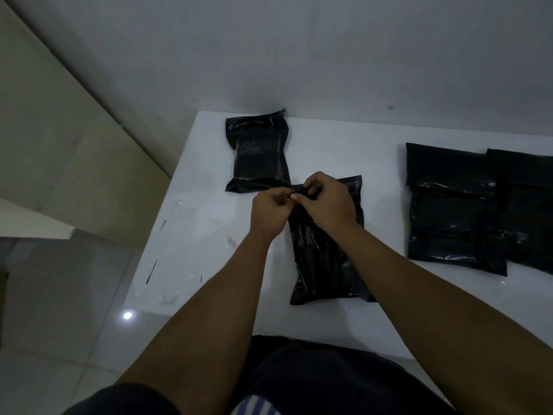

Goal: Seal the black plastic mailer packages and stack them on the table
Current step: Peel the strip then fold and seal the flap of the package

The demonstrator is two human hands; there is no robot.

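**As both hands pinch its far end, one mailer lies mid-bench**

Because the sealing end sits at the far edge of the middle mailer (pixel 323 265), both hands meet there. The left hand (pixel 270 212) pinches the far left corner with curled fingers. The right hand (pixel 324 202) reaches over the bag, its grip clamped on the same dark edge just beside. Whether they hold the flap itself or a liner strip is too small to tell.

The bag lies flat and lengthwise on the white bench (pixel 194 211), its near end toward the person, probably so the surface carries it while the fingers do fine work. Its far left corner touches or slightly overlaps a second mailer (pixel 258 154), which lies close to the wall (pixel 329 55) and may be the start of a finished pile. Well apart on the right, two more mailers (pixel 449 211) lie overlapping, seemingly waiting their turn. Sealing looks like the step in hand, and stacking is not yet done.
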